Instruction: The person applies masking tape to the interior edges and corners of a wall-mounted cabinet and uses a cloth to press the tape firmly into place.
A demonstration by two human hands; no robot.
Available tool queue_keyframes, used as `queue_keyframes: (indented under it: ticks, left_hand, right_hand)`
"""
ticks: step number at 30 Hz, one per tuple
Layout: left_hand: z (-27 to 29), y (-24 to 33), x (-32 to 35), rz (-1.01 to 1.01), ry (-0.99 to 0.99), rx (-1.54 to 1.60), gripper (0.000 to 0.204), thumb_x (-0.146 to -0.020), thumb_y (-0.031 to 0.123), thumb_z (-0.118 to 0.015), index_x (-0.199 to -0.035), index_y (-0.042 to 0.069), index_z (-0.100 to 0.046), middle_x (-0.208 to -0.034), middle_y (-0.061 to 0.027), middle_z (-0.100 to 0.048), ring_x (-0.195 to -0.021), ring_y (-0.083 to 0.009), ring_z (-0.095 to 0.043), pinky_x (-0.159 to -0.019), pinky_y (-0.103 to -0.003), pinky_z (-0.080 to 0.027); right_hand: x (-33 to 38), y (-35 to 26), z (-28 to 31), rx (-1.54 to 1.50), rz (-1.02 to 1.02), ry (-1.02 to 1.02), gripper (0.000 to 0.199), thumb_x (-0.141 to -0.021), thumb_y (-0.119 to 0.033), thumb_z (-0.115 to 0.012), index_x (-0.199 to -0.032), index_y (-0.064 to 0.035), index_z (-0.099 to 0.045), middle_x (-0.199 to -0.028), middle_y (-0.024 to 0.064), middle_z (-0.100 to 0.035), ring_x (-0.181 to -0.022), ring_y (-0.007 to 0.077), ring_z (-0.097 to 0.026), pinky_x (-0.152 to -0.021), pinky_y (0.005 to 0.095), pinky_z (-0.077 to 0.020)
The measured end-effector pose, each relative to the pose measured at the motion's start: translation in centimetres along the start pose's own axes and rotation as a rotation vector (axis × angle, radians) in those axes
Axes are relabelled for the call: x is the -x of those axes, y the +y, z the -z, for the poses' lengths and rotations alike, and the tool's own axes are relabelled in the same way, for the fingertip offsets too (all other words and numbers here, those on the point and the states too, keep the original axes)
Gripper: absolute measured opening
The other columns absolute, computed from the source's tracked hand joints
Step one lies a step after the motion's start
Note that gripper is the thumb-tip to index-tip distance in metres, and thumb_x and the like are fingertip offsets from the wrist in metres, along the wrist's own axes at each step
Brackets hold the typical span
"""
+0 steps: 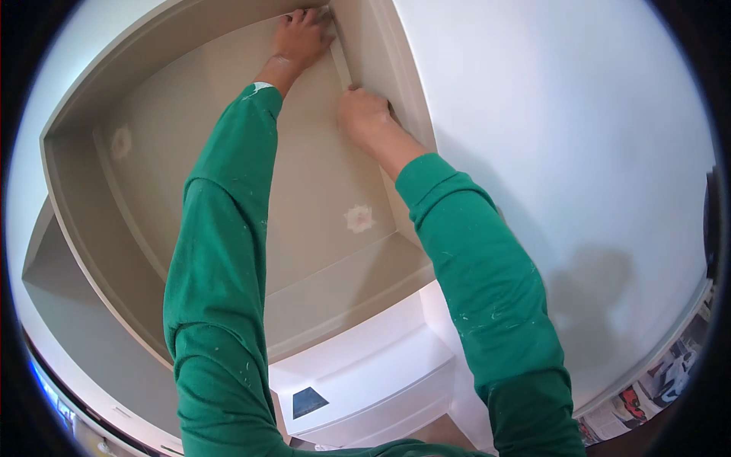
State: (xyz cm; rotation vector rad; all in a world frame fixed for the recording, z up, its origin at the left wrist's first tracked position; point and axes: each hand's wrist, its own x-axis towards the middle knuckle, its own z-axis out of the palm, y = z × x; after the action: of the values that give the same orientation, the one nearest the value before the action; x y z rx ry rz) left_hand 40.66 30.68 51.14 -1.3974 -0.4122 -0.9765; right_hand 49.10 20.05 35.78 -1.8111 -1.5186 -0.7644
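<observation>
Both arms raised into a beige wall niche (228, 190), green sleeves speckled with pale flecks. A narrow pale strip (340, 62), likely tape, runs along the inner right corner of the niche where back panel meets side wall (384, 68); long axis follows that corner line, top end near the upper corner, lower end toward the nearer hand. Left hand (302, 36) at the strip's top end, fingers curled and pressed flat against the surface, touching the strip; whether it pinches anything, cannot tell. Right hand (364, 113) just below, at the strip's lower end, fingers folded in against the corner, thumb side hidden; grip not visible. Strip lies between the two hands, right hand the nearer to the camera, left the farther up. Two whitish filler patches on the back panel, one lower right (359, 218), one upper left (120, 142). White ledge (365, 358) below with a dark blue scraper (308, 401) lying on it, well apart from both hands
</observation>
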Motion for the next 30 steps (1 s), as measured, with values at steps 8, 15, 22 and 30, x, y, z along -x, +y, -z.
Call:
queue_keyframes:
  ticks: [8,15,22,30]
  left_hand:
    - [-0.2,1.2,1.3,0.033,-0.071,0.139,0.066,-0.092,0.044,-0.057,-0.145,0.008,-0.042,-0.152,-0.0141,-0.039,-0.138,-0.0387,-0.032,-0.111,-0.059,-0.027]
    - [0.4,2.2,2.1,0.081,-0.049,0.157,0.063,-0.092,0.042,-0.056,-0.144,0.008,-0.043,-0.15,-0.0143,-0.039,-0.138,-0.0376,-0.032,-0.111,-0.057,-0.026]
    - [0.6,3.1,2.0,0.062,-0.008,0.19,0.065,-0.092,0.042,-0.055,-0.144,0.006,-0.042,-0.15,-0.0158,-0.039,-0.138,-0.0379,-0.032,-0.112,-0.055,-0.027]
    - [1.2,4.3,1.7,0.075,-0.039,0.127,0.066,-0.094,0.043,-0.052,-0.147,0.005,-0.039,-0.152,-0.0163,-0.039,-0.139,-0.0378,-0.032,-0.113,-0.056,-0.026]
  right_hand:
    - [-0.1,-0.5,-0.5,0.037,-0.088,-0.109,0.029,-0.094,-0.018,-0.055,-0.117,-0.0065,-0.069,-0.128,0.0133,-0.063,-0.115,0.0299,-0.064,-0.091,0.0394,-0.0536]
    - [0.1,-0.2,-0.5,-0.006,-0.075,-0.123,0.036,-0.089,-0.015,-0.054,-0.121,-0.0004,-0.063,-0.122,0.0202,-0.065,-0.112,0.0365,-0.065,-0.092,0.0464,-0.0535]
    - [1.1,0.0,-0.2,0.066,-0.133,-0.148,0.034,-0.095,-0.019,-0.054,-0.125,-0.0067,-0.063,-0.131,0.014,-0.061,-0.116,0.0314,-0.063,-0.091,0.0421,-0.0539]
    - [3.9,2.4,-2.6,-0.035,0.0,0.114,0.057,-0.085,-0.006,-0.05,-0.14,0.0087,-0.042,-0.097,0.0266,-0.069,-0.088,0.0397,-0.069,-0.08,0.0497,-0.055]
